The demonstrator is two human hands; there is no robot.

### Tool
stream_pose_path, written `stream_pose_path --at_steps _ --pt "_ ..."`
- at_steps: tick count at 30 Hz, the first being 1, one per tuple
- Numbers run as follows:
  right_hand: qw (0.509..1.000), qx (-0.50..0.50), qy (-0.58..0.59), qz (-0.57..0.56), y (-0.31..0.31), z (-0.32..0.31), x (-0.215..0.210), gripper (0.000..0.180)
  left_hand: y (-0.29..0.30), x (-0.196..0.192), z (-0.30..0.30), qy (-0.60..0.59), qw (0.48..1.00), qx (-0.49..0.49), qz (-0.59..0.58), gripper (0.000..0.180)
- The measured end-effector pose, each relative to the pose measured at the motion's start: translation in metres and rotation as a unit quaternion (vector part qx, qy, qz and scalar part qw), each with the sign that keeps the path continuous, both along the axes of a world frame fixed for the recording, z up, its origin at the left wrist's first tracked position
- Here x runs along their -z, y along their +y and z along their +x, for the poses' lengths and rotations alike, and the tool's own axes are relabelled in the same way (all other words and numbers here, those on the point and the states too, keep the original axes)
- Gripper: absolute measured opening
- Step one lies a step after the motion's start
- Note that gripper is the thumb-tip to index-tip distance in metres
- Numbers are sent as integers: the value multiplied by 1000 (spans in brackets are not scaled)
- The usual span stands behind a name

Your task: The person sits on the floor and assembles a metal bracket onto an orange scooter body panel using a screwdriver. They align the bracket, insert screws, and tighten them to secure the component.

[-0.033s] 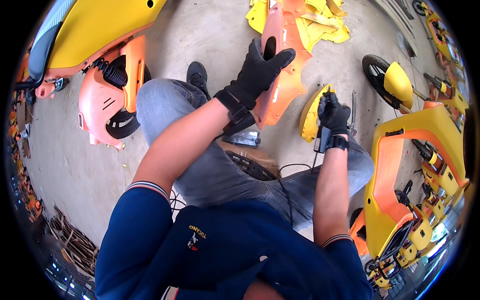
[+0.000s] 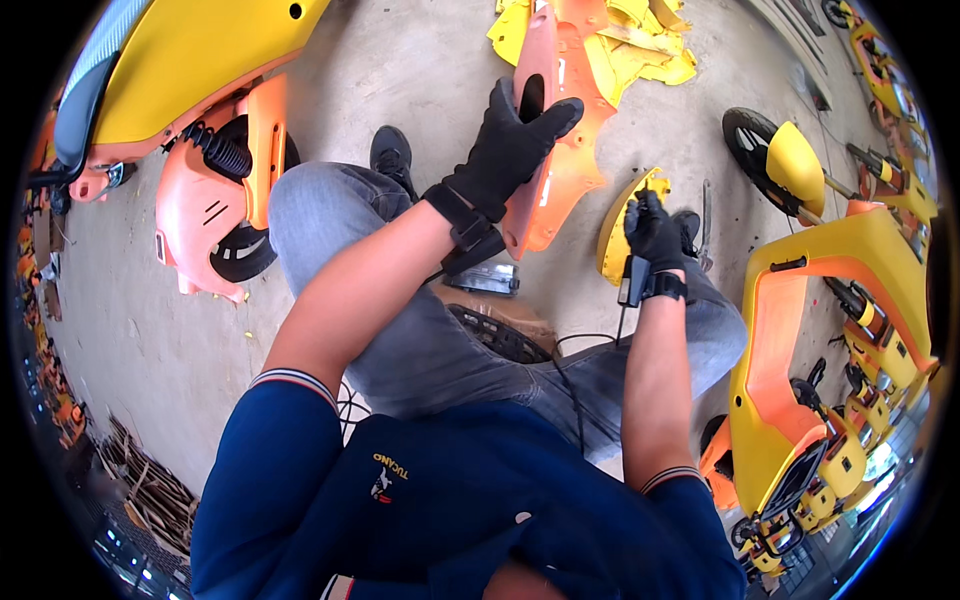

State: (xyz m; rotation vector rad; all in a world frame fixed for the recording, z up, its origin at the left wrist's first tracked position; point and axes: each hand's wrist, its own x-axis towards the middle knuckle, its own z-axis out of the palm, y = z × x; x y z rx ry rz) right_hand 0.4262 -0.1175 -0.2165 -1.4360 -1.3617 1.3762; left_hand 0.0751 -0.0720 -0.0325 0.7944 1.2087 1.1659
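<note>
My left hand [image 2: 515,150], in a black glove, grips the near side of a long orange plastic panel [image 2: 565,160]. The thumb lies across the panel's edge beside a dark oval hole, and the panel stands tilted between my legs. My right hand [image 2: 654,232], also gloved in black, is at the right with its fingers curled closed; what they hold, if anything, cannot be made out. Just left of those fingers is a curved yellow plastic part [image 2: 617,235], partly behind the hand. Whether hand and part touch is unclear. Black devices are strapped at both wrists.
A clear-covered part [image 2: 485,278] lies on cardboard between my legs. Yellow plastic pieces [image 2: 645,55] are heaped ahead. An orange-and-yellow scooter body [image 2: 200,215] stands left, a yellow frame [image 2: 760,370] right, beside a wheel [image 2: 755,150]. A metal tool [image 2: 706,220] lies by my right foot. Black cables cross my lap.
My right hand has shifted slightly left and down. My left hand and the orange panel have moved a little to the left, with the grip unchanged.
</note>
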Motion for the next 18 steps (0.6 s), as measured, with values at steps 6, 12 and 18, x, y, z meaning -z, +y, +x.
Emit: stream_pose_path --at_steps 6,12,18 --pt "965 101 91 -222 -43 -9 97 15 -4 -8 -2 29 999 -4 -36 56" --pt "842 317 239 -364 -26 -46 76 14 -9 1 0 24 999 -12 -43 49" --pt "844 295 277 -352 7 -35 93 19 -4 2 4 5 998 -10 -68 48"
